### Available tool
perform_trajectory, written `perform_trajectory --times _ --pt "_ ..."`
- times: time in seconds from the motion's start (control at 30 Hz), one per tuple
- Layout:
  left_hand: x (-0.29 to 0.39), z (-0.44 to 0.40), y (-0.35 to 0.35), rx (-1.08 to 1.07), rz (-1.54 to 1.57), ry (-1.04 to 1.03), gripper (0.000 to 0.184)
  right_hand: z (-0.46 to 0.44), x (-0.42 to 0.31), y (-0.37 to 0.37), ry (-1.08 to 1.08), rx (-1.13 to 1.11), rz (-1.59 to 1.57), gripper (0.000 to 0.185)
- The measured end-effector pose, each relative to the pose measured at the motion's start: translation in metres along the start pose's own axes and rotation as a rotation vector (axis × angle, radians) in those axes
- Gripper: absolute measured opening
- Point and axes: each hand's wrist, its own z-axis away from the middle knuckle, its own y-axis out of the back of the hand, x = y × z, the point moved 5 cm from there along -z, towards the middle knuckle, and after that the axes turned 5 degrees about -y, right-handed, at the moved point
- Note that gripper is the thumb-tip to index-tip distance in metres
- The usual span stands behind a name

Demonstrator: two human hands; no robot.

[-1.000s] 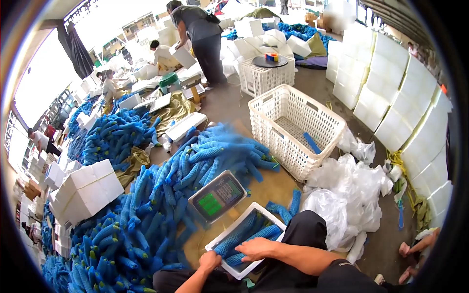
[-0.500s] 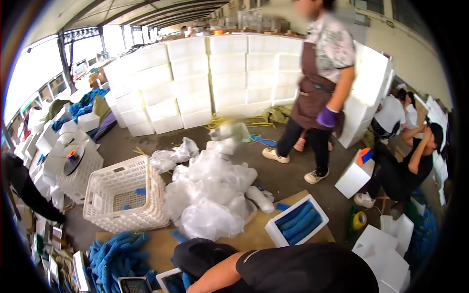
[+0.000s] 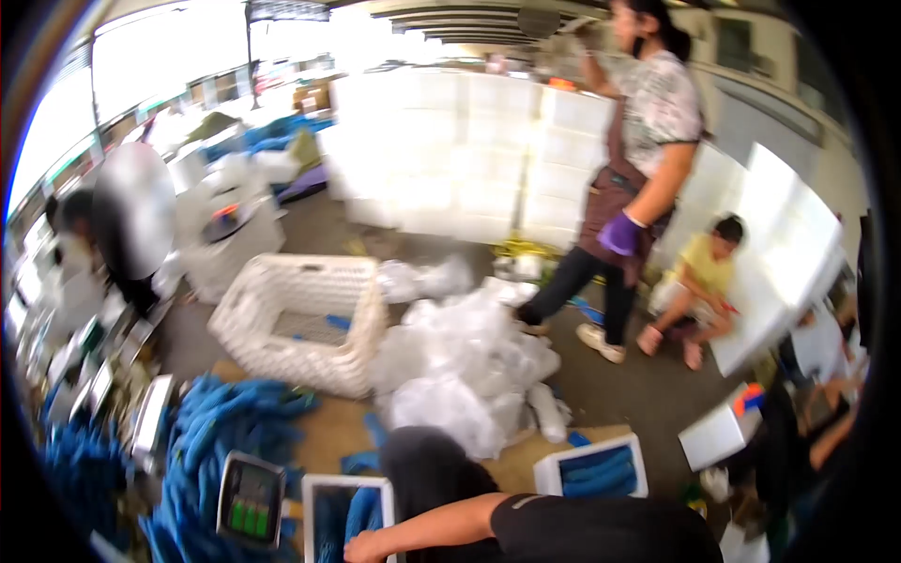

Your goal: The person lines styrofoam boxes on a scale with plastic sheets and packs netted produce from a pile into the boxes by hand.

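Note:
My right hand (image 3: 366,546) reaches in from the lower right, over the near part of a white foam box (image 3: 389,497). Its fingers look curled closed, but what they hold, if anything, is hidden. Just beyond them in the box lie blue net-like bundles (image 3: 362,511). Left of the box, a scale with a lit green display (image 3: 251,502) sits beside a large heap of blue bundles (image 3: 211,422). A second foam box (image 3: 642,464) holding similar blue bundles (image 3: 598,473) stands to the right, beyond my black sleeve (image 3: 601,530). My left hand is out of view.
A white plastic crate (image 3: 352,361) and a pile of clear plastic bags (image 3: 460,366) stand ahead. Behind them rises a wall of white foam boxes (image 3: 432,150). One person with a purple glove (image 3: 620,233) stands there; another in yellow (image 3: 704,272) sits low.
The view has swung left, so most things appear farther right. My right hand and more of the near box now show. The person in yellow has come into view.

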Motion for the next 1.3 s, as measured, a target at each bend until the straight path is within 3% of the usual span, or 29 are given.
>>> perform_trajectory --times 0.17,0.27,0.4,0.53,0.57,0.6,0.67,0.77,0.97,1.07,1.17,1.27,1.3 --pt "-0.078 0.016 -0.013 0.068 0.054 0.100 0.038 -0.019 -0.045 -0.010 0.190 0.196 0.044 0.057" --pt "-0.050 0.052 0.001 0.300 -0.070 0.059 0.042 -0.034 -0.063 -0.021 0.324 0.333 0.195 0.055" --pt "-0.034 0.073 0.012 0.429 -0.016 0.123 0.057 -0.044 -0.061 -0.025 0.275 0.305 0.095 0.051" --pt "-0.050 0.060 0.007 0.493 -0.038 0.018 0.087 -0.038 -0.050 -0.020 0.258 0.482 0.190 0.049" --pt "-0.057 0.054 0.007 0.541 -0.061 -0.024 0.105 -0.033 -0.046 -0.022 0.285 0.559 0.196 0.048" --pt "-0.066 0.050 0.001 0.601 -0.126 0.063 0.113 -0.033 -0.041 -0.024 0.310 0.570 0.204 0.049" --pt "-0.067 0.047 0.000 0.477 -0.077 0.097 0.106 -0.031 -0.034 -0.034 0.344 0.584 0.205 0.051" --pt "-0.077 0.036 -0.008 0.124 0.355 0.183 0.092 -0.028 -0.031 -0.033 0.393 0.596 0.229 0.049" --pt "-0.081 0.031 -0.011 0.375 0.063 0.139 0.081 -0.037 -0.049 -0.011 0.304 0.359 0.450 0.045" --pt "-0.086 0.032 -0.013 0.363 0.196 0.158 0.081 -0.043 -0.047 -0.015 0.304 0.407 0.440 0.045" --pt "-0.097 0.014 -0.017 0.331 0.077 0.114 0.080 -0.041 -0.045 -0.017 0.287 0.468 0.373 0.045" --pt "-0.130 -0.027 -0.033 0.018 0.321 0.023 0.080 -0.074 -0.018 -0.052 0.270 0.299 0.295 0.044" --pt "-0.126 -0.022 -0.027 0.013 0.292 0.026 0.080 -0.061 -0.028 -0.009 0.224 -0.130 0.219 0.046"
